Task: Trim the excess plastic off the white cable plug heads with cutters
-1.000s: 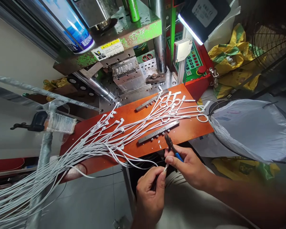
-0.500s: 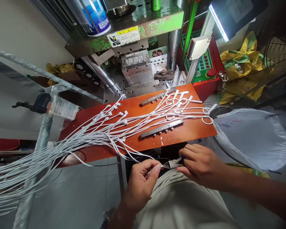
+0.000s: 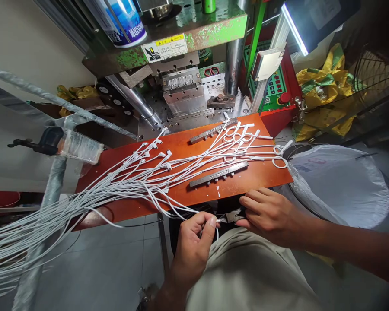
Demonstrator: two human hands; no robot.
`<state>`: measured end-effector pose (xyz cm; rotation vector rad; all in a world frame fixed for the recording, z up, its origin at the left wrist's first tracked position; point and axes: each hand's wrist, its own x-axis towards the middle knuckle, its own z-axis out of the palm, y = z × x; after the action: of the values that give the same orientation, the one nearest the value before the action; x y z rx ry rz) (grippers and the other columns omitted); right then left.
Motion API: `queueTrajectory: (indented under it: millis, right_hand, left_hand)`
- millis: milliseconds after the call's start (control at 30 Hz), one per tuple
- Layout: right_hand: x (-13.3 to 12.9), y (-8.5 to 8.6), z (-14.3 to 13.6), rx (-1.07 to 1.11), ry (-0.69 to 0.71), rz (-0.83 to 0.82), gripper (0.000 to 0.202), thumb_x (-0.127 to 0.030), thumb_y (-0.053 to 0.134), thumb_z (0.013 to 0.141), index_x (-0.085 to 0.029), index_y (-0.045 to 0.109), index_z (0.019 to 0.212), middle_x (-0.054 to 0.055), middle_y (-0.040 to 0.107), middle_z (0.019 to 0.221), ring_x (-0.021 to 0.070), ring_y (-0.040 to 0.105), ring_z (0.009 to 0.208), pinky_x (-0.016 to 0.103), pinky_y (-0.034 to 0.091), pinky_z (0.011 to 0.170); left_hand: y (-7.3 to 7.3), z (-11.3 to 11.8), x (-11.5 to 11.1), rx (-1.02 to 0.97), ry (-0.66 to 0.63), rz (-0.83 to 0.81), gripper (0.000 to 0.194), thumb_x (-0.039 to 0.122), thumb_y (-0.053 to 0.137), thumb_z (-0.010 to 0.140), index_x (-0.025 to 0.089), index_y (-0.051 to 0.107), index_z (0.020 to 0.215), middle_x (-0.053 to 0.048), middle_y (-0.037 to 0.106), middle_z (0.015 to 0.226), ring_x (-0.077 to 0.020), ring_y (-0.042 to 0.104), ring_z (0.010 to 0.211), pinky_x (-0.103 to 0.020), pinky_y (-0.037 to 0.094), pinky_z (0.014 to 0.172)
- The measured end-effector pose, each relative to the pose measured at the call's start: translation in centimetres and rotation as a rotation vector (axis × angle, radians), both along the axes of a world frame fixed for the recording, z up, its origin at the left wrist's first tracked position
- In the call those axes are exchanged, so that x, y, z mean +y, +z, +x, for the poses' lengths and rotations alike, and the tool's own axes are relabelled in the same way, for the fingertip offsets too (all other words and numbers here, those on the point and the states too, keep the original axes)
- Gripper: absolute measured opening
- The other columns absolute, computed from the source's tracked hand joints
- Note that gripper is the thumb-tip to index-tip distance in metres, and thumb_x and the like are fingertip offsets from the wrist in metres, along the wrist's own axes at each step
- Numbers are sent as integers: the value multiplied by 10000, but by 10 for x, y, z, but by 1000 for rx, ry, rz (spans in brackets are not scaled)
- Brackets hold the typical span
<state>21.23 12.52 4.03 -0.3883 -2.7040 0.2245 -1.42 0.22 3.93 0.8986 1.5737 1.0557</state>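
Over my lap, my left hand (image 3: 196, 246) pinches a thin white cable (image 3: 217, 235) between thumb and fingers, and a short length of it curves down below the fingertips. My right hand (image 3: 270, 216) is closed around the handles of a pair of metal pliers (image 3: 232, 216). Their jaws meet the cable tip just beyond my left fingertips; the handles are mostly hidden. A bundle of white cables (image 3: 116, 190) runs across the orange-brown board (image 3: 269, 179) in front of me. Several of the cables end in small white plugs or are looped.
Two metal bars (image 3: 218, 174) with small pegs lie on the board. Behind it stands a press with a metal mould block (image 3: 183, 84). A bag-lined bin (image 3: 343, 185) is at the right, and a wrapped pole with a clamp (image 3: 50, 140) at the left. Scissors (image 3: 211, 71) lie on the press.
Both hands have shifted slightly up and left with the view. A bit of white cable now hangs below my left fingertips, and the pliers' jaws sit closer to those fingers.
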Motion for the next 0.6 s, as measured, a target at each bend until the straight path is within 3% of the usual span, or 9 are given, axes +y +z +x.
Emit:
queueTrajectory:
  millis: [167,433,500,600]
  right_hand:
    - [2,5,-1,-20,5,-11,466,-288,537,1185,-192,664,747,48,607,819,211,478,772,383,310,710]
    - [1,5,-2,-4,-80,-41,564,-327,461,1210,-195,622,685,48,604,776,198,477,723,384,291,669]
    - [1,2,-1,22,-120,-151,586,-395,447,1216,-193,624,696,46,615,775,183,489,697,366,310,652]
    - [-1,-2,-1,88,-193,-463,580,-548,481,1189,-185,665,776,38,637,796,164,539,692,320,366,631]
  left_hand:
    - [-2,1,0,-72,-62,-40,503,611,653,1058,150,722,868,61,372,636,-105,269,574,-251,230,539]
    - [-12,9,3,-82,29,-19,480,608,650,1070,160,699,903,67,370,658,-98,279,581,-228,231,531]
    - [-12,10,5,-127,21,-14,479,616,666,1059,159,714,925,67,383,657,-97,293,579,-222,247,534]
    - [-12,10,6,-136,-25,10,474,609,707,1034,152,774,931,47,481,651,-100,362,575,-221,324,558]
